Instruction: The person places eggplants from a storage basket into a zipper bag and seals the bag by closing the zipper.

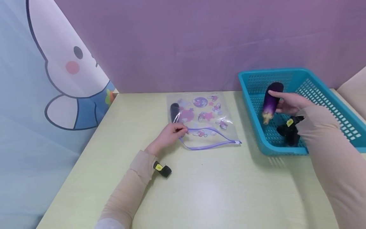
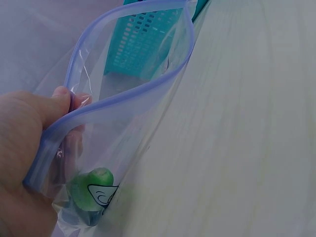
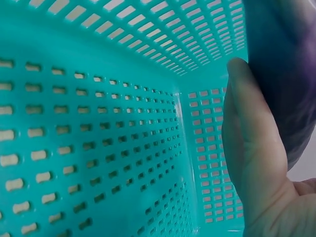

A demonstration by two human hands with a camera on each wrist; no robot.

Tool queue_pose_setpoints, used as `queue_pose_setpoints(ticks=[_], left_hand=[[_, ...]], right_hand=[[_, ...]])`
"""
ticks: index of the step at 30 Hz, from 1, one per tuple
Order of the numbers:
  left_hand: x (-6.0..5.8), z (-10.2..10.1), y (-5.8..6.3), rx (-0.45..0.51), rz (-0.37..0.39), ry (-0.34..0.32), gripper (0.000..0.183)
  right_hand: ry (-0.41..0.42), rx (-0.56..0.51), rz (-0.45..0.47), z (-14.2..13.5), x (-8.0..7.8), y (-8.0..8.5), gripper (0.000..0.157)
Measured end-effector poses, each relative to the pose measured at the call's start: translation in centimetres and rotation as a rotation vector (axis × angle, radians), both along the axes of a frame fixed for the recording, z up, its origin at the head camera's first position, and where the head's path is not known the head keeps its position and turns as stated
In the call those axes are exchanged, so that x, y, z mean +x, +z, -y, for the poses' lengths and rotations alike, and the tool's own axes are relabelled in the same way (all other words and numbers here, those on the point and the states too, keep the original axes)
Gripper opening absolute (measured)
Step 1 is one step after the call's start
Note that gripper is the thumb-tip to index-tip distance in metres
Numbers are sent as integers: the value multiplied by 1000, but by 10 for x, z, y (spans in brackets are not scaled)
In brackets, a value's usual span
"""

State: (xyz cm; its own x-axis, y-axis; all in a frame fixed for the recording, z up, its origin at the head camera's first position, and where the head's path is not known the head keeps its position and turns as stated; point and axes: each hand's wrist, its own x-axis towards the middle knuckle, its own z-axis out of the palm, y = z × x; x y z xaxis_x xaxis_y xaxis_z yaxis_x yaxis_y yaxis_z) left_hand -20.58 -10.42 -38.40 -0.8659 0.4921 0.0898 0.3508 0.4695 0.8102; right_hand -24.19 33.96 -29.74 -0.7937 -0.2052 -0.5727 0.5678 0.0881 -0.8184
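My left hand (image 1: 171, 134) pinches one side of the purple zip rim of a clear printed plastic bag (image 1: 211, 109) lying on the table. The bag's mouth gapes in the left wrist view. Inside the bag, along its left side, lies a dark, rounded, long thing (image 1: 174, 112); a green end (image 2: 94, 187) of what is in there shows in the left wrist view. My right hand (image 1: 293, 102) grips a purple eggplant (image 1: 271, 102) with its pale stem end pointing down. Hand and eggplant are over the teal basket (image 1: 264, 144), within its walls in the right wrist view.
The basket stands at the table's right, by the purple backdrop (image 1: 186, 47). A black wrist camera (image 1: 164, 170) hangs by the left sleeve, and another (image 1: 290, 132) below the right wrist. The pale table (image 1: 200, 190) stretches in front of the bag.
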Motion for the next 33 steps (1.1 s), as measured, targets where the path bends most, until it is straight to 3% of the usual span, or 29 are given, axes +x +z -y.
queue_pose_setpoints(ticks=[12,21,28,33], left_hand=[[-1,0,-1,-5,24,19,17],[1,-1,1,-1,34,25,17],[2,-1,2,-2,31,16,17],[2,-1,2,-2,35,23,17]], right_hand=[[-18,-162,19,-1,1,7,93],[-88,-267,58,-1,2,9,93],[-76,-260,57,4,5,16,93],[-16,-229,23,12,5,22,90]])
